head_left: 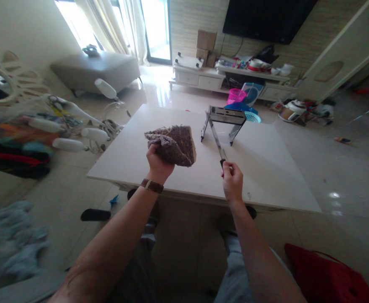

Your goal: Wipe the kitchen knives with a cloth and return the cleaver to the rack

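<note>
My left hand (159, 163) is closed on a folded brown cloth (179, 145) with a fuzzy surface, held over the white table. In my right hand (232, 179) is the black handle of a long, narrow knife (216, 139). Its blade slants up and away, and the tip overlaps the left end of a low metal stand (226, 114) in the view. I cannot tell whether blade and stand touch. The stand rests on dark-tipped legs near the far side of the table.
The white table (121, 160) spans the middle. Beyond it are a pink basket (236, 96), a blue basin, and a white TV cabinet (200, 80). White lamp arms (92, 134) reach toward its left edge. A red bag (326, 275) lies on the floor at lower right.
</note>
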### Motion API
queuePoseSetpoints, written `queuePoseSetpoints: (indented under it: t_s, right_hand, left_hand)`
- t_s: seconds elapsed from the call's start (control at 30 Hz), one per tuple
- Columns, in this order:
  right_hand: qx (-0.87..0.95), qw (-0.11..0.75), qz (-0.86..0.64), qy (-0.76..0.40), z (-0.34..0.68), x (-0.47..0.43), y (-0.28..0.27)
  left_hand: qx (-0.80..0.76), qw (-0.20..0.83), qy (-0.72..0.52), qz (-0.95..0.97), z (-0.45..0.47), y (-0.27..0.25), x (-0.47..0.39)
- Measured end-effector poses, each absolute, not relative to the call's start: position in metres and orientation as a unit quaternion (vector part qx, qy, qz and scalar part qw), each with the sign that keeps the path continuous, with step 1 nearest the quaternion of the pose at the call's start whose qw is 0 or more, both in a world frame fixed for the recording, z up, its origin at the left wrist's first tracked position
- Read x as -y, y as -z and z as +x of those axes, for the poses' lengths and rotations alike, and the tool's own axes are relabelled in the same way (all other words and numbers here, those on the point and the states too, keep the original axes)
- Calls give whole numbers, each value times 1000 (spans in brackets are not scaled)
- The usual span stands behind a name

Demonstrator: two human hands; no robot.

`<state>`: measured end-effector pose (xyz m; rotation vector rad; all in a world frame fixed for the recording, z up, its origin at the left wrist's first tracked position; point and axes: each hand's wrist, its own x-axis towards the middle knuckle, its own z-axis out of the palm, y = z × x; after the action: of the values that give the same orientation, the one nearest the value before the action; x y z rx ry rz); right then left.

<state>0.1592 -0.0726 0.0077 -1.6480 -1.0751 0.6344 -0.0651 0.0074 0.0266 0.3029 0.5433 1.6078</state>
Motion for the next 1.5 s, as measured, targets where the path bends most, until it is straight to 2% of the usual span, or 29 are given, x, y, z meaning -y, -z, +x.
queuePoseSetpoints:
  t_s: [0.07,0.13,0.3,0.6,0.83,0.93,1.03,1.17,1.23,1.33,1.4,1.5]
  right_hand:
    - [378,581,-597,-403,160,70,-12]
    - [322,606,-507,-522,161,70,-18]
    - [250,569,-374,-688,164,74,-33]
    - [219,420,-358,-805,162,74,-28]
    - [262,354,-402,-803,175,80,-27]
    - [281,381,-415,-777,174,83,-26]
    - [309,457,-450,-702,171,81,-22]
    - [420,552,-558,-455,167,77,-13]
    - [508,526,-610,-304,164,78,-10]
    - [610,408,-667,-128,157,82,-10]
    - [645,333,-684,-76,152,85,-10]
    - [663,276,-694,-55,149,87,-10]
  left_hand:
    - [-252,658,-697,133,-60,-27,-5]
    - [-259,666,-687,131,-55,-27,-4]
    - [-261,697,-655,130,-44,-28,1]
    - [-258,774,-559,151,-34,-24,7]
    - [-219,695,-672,129,-68,-18,-16]
    - [-196,662,-711,135,-80,-22,-23]
    - [-203,657,-713,138,-79,-25,-23]
    - [-223,692,-675,127,-63,-25,-14]
    - [-224,713,-654,121,-52,-24,-9]
    - [-228,734,-630,110,-39,-24,-1]
    - [-232,737,-626,103,-35,-24,2]
    - [-241,723,-639,102,-37,-27,1]
